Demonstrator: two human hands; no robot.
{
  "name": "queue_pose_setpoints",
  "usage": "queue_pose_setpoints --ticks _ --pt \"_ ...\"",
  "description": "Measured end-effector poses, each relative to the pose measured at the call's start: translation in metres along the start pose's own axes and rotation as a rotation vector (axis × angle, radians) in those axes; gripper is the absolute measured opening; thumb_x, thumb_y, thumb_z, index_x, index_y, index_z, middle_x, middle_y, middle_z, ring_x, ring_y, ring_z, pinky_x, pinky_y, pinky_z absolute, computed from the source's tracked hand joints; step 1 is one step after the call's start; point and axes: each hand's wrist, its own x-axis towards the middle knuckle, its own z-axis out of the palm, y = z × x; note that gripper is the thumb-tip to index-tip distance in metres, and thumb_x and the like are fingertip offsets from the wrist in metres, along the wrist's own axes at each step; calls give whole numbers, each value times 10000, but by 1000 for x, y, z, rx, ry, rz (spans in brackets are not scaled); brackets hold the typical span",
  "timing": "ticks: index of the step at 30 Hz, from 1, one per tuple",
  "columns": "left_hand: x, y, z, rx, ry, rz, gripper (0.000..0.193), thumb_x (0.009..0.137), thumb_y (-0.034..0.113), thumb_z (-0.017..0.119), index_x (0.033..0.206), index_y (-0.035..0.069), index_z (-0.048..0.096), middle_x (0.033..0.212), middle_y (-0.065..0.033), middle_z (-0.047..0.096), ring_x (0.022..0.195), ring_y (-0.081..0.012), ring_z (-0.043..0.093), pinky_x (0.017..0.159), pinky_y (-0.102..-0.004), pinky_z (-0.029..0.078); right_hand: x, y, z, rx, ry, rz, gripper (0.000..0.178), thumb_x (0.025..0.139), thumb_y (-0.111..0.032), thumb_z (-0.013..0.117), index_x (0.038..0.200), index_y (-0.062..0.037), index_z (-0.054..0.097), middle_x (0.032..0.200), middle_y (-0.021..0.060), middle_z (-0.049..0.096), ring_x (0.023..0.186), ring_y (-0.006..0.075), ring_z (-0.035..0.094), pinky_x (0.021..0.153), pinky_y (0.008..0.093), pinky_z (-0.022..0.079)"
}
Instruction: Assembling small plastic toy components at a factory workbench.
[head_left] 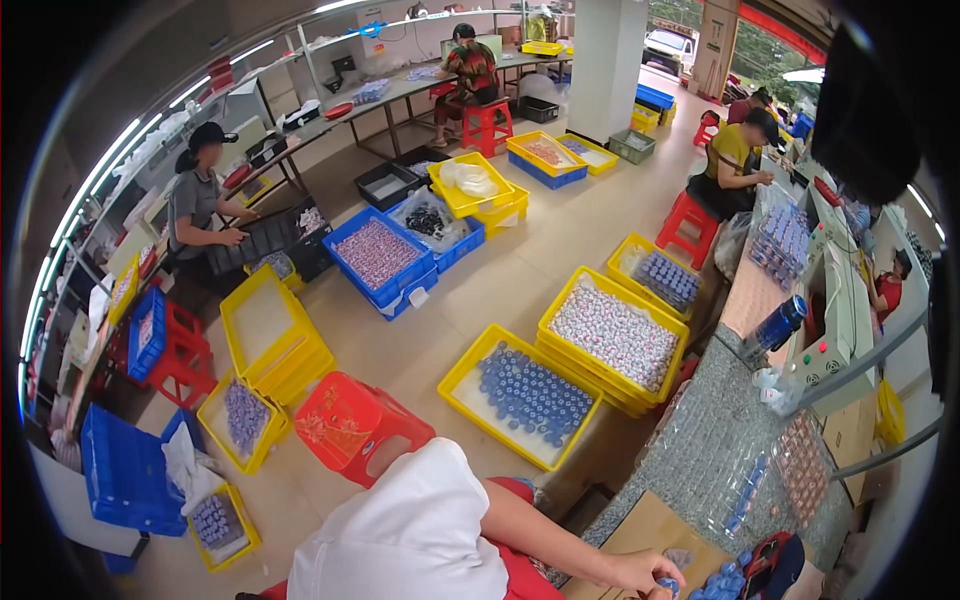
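My left arm, in a white sleeve, reaches across the lower middle to the bench. My left hand [632,569] is closed, with its fingertips around a small round blue piece [668,583]. Beside it lies a loose heap of similar blue pieces [724,582]. Under the hand is a sheet of brown cardboard [655,527], on the speckled grey bench top [690,440]. A narrow clear pack of blue pieces [747,495] lies beyond the heap, near a sheet of pinkish-brown pieces [802,470]. My right hand does not show.
Behind me stands a red stool [355,425]. Yellow bins, one of blue pieces [530,395] and a stack of white-and-pink pieces [612,335], stand on the floor, with blue bins [385,275] farther off. A dark blue bottle [778,325] is on the bench. Several people work at benches around.
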Motion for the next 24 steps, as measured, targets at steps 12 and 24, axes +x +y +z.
queue_pose_setpoints --ticks 12,24 --pt "23 19 -34 -22 51 -58 340 803 36 542 1138 24 486 891 -37 565 753 -95 529 544 -229 436 25 -1 4 130 145 47 466 722 -68 615 1141 46 448 783 9 528 613 60 480 502 168 379" --pt "57 46 -28 -92 13 -451 345 748 -11 564 1089 24 530 917 -69 573 693 -113 539 484 -206 416 30 1 -11 244 428 74 362 726 -126 660 1030 9 518 747 17 563 597 60 530 482 188 457"
